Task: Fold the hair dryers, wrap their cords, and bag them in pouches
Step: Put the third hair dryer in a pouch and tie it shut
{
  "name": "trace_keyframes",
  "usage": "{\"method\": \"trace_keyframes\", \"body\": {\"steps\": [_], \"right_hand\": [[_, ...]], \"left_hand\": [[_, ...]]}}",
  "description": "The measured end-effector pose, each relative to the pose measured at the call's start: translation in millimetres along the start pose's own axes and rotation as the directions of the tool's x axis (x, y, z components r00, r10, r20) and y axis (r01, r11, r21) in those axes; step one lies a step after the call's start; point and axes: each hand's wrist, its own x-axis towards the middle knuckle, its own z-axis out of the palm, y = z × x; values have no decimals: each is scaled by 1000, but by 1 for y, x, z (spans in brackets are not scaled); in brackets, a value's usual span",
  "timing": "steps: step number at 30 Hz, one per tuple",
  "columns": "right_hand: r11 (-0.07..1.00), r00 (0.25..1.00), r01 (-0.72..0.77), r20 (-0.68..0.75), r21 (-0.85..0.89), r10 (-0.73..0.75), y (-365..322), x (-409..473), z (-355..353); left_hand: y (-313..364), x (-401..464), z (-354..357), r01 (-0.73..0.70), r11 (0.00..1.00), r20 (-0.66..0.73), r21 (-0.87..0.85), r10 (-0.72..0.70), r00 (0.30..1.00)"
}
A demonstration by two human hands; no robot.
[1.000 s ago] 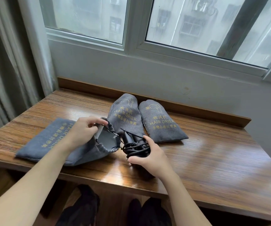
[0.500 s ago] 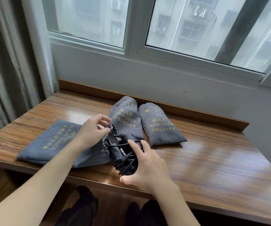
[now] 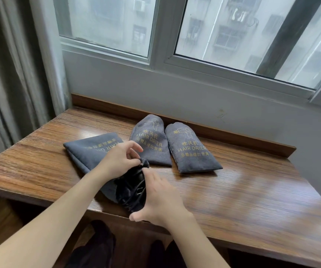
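Observation:
A black folded hair dryer (image 3: 131, 190) with its cord wrapped round it sits half inside the mouth of a grey pouch (image 3: 90, 151) lying on the wooden table (image 3: 252, 200). My left hand (image 3: 121, 161) pinches the upper rim of the pouch mouth. Against the dryer's outer end presses my right hand (image 3: 159, 198), fingers nearly straight. Two filled grey pouches, one (image 3: 150, 142) beside the other (image 3: 190, 149), lie further back with gold "HAIR DRIER" print.
A raised wooden lip (image 3: 233, 136) runs along the table's back edge under the window wall. A curtain (image 3: 11, 74) hangs at the left. The table's front edge is close to my right wrist. My dark-clothed legs show below the table.
The dryer has gone further into the pouch, pushed leftward by my right hand. My left hand stayed on the pouch rim. The view has shifted, with everything moving right in frame.

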Motion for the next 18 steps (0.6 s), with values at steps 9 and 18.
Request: {"method": "trace_keyframes", "body": {"steps": [9,18], "right_hand": [[975,980,-97,188,202,58,31,-3,-6],[936,997,-43,75,350,18,23,-6,-2]], "left_hand": [[-11,-4,9,1,999,39,54,-3,999],[8,-1,11,-50,997,0,-66,51,999]]}}
